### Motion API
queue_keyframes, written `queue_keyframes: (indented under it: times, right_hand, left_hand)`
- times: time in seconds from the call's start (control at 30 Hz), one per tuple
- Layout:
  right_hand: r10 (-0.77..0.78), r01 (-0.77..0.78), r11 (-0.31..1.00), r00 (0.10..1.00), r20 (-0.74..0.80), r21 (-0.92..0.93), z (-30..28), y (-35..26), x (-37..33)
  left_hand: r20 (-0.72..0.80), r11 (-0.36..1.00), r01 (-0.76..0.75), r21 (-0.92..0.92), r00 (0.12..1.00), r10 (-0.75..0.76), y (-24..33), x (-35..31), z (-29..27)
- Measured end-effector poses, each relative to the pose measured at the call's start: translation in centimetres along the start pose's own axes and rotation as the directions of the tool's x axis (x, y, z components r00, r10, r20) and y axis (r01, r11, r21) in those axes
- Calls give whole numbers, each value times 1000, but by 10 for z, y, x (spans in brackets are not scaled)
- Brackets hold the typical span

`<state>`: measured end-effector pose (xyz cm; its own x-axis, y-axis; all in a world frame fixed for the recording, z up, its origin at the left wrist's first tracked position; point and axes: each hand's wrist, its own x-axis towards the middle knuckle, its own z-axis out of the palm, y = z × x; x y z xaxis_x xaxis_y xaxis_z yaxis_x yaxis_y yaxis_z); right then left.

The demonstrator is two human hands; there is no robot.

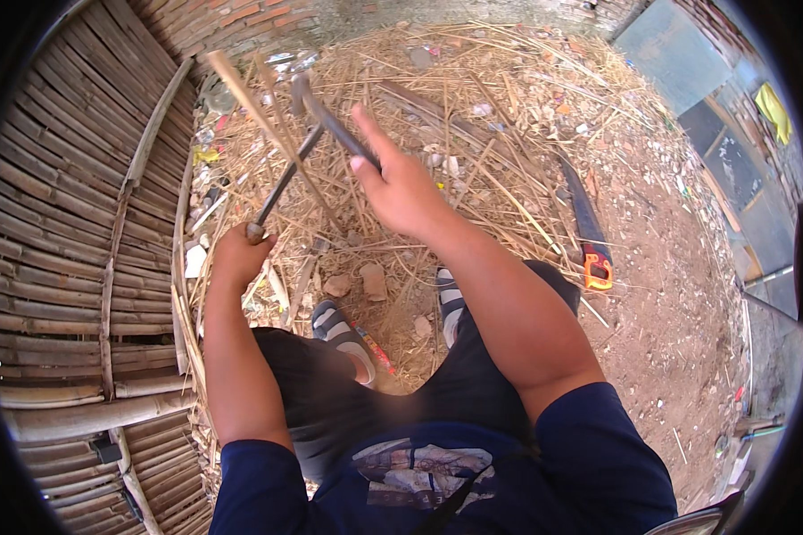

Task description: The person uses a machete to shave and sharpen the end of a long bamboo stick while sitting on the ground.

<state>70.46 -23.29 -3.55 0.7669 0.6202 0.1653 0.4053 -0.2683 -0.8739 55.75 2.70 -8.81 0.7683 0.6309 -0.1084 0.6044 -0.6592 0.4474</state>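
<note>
My left hand (239,259) is closed around the near end of a long, narrow dark tool (282,189), with a brownish rounded part at the grip. Whether it is a blade or a bar I cannot tell. Higher up, my right hand (401,192) has the dark handle of a hammer (341,131) between thumb and fingers, its index finger stretched forward. The hammer's head points far left, close to the dark tool's far end. A split bamboo strip (250,102) slants past the dark tool; whether they touch is unclear.
A handsaw (589,236) with an orange handle lies on the ground to the right. Straw and bamboo scraps (482,107) cover the far ground. Left stands a bamboo slat wall (71,232); a brick wall (348,18) is behind. Stones (374,282) lie near my feet.
</note>
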Motion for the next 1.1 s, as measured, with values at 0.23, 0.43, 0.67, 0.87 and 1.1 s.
queue_keyframes:
  times: [0.23,0.43,0.67,0.87,1.1]
  right_hand:
    - [-315,586,807,537,-783,77,-60,-4,1]
    - [-166,377,908,727,-666,185,-72,-4,-5]
    - [-61,59,994,998,-17,-92,-12,30,3]
    - [-191,185,980,977,-94,-77,20,18,2]
    - [7,18,963,996,90,-268,39,18,6]
  left_hand:
    - [-8,999,-5,-39,1000,5,3,2,1]
    - [24,999,32,-21,999,-32,4,1,-3]
    - [9,999,32,12,999,-33,10,3,-1]
    - [-2,1000,22,5,1000,-22,5,3,3]
    - [-26,1000,7,-6,1000,-7,3,-2,1]
